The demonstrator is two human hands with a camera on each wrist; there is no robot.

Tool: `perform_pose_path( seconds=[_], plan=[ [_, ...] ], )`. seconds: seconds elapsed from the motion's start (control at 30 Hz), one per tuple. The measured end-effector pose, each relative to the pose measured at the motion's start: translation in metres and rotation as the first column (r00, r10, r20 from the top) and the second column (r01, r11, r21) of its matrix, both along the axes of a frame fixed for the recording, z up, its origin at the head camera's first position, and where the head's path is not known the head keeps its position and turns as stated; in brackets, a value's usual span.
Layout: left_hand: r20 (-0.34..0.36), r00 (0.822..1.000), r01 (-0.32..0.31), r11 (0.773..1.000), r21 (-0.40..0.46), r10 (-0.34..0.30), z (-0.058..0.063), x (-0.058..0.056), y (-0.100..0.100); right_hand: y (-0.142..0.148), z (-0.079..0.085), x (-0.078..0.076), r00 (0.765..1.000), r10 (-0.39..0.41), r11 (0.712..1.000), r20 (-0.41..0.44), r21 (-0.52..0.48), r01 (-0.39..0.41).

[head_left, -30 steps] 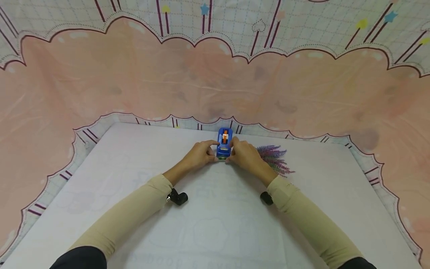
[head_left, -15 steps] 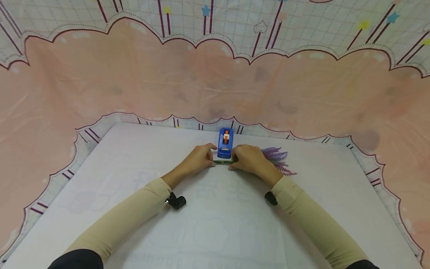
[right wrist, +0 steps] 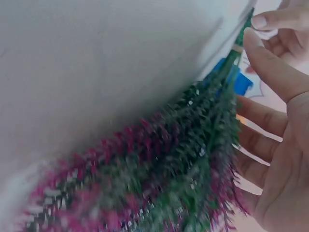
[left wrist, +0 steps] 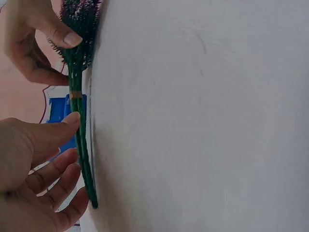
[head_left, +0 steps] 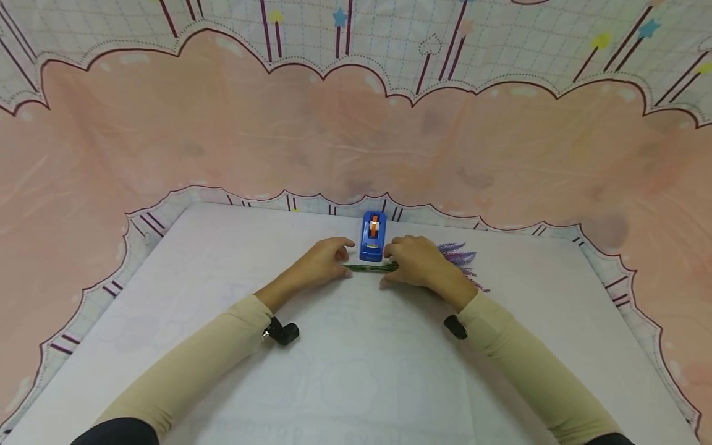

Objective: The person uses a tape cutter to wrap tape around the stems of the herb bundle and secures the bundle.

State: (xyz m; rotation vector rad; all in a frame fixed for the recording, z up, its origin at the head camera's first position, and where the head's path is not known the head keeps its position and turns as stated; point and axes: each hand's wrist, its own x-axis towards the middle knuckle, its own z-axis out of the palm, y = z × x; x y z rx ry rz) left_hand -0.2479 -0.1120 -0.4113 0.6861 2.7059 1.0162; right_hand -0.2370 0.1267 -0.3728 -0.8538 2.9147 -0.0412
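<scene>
A bunch of artificial lavender (head_left: 458, 254) lies sideways on the white table, its green stems (head_left: 368, 268) pointing left. A tan band (left wrist: 76, 94) circles the stems. My left hand (head_left: 319, 259) is at the stem end, thumb tip against the stems and fingers loosely spread in the left wrist view. My right hand (head_left: 416, 261) is around the start of the blossoms; the right wrist view shows its thumb (right wrist: 270, 65) straight along the stems and its fingers spread beside the foliage. Just behind the stems stands a blue tape dispenser (head_left: 372, 238) with an orange wheel.
The white table (head_left: 334, 371) reaches out to both sides, its far edge just behind the tape dispenser. A patterned peach cloth (head_left: 334, 136) hangs behind it. Black wrist cameras (head_left: 282, 332) sit at both sleeves.
Both hands have drawn back from beside the tape dispenser and moved apart, the left to the left, the right to the right. More of the green stems shows between them. The dispenser stays put.
</scene>
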Motion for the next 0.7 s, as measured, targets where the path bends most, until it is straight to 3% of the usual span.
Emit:
perform_pose_path(
  seconds=[0.27, 0.53, 0.7],
  plan=[
    [0.003, 0.999, -0.045, 0.999, 0.023, 0.045, 0.012, 0.005, -0.03, 0.024, 0.009, 0.012, 0.997, 0.055, 0.993, -0.046, -0.104, -0.06],
    [-0.107, 0.994, -0.016, 0.999, 0.048, 0.021, 0.026, 0.013, -0.062, 0.051, 0.018, 0.023, 0.988, 0.074, 0.964, -0.138, -0.245, -0.106],
    [-0.208, 0.978, -0.04, 0.997, -0.066, 0.026, 0.036, 0.022, -0.075, 0.071, 0.021, 0.033, 0.985, 0.038, 0.971, -0.167, -0.228, -0.076]
  ],
)
